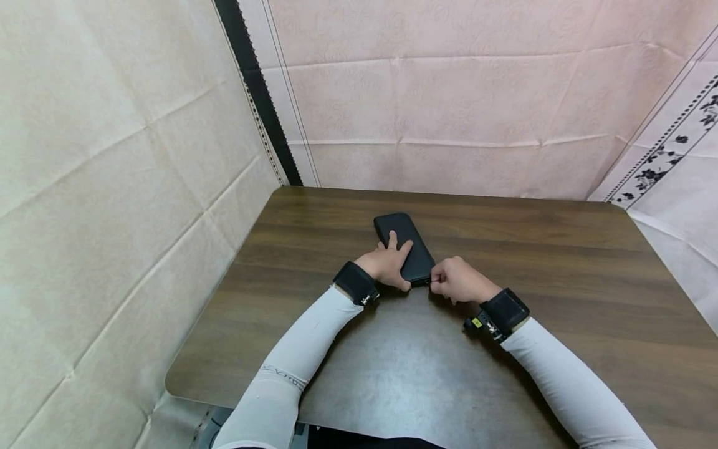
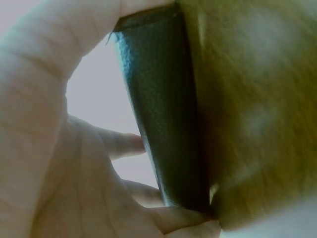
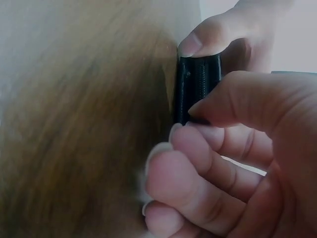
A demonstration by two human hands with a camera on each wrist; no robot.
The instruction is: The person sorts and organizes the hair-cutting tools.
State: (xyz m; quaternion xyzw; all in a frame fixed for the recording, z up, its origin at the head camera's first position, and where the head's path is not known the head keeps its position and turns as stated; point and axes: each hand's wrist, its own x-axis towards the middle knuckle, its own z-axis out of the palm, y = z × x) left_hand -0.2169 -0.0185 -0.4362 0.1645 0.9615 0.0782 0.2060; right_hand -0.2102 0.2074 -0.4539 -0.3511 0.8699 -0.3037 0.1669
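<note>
A long black zip wallet (image 1: 402,234) lies flat on the wooden table, slanting away from me. Its leathery side (image 2: 161,114) fills the middle of the left wrist view. My left hand (image 1: 388,263) holds the wallet, the thumb bent at its near end and the fingers spread over its top and left side. At the near right corner, my right hand (image 1: 459,279) pinches with thumb and forefinger, its other fingers curled. The zipper teeth (image 3: 202,79) run along the near end between both thumbs. Whatever part sits inside the right pinch is hidden by the fingertips.
The brown wood-grain table (image 1: 533,243) has rounded corners and a light glare near its front. Pale cloth (image 1: 465,100) hangs behind it and along the left side. Both wrists wear black straps with small cameras over white sleeves.
</note>
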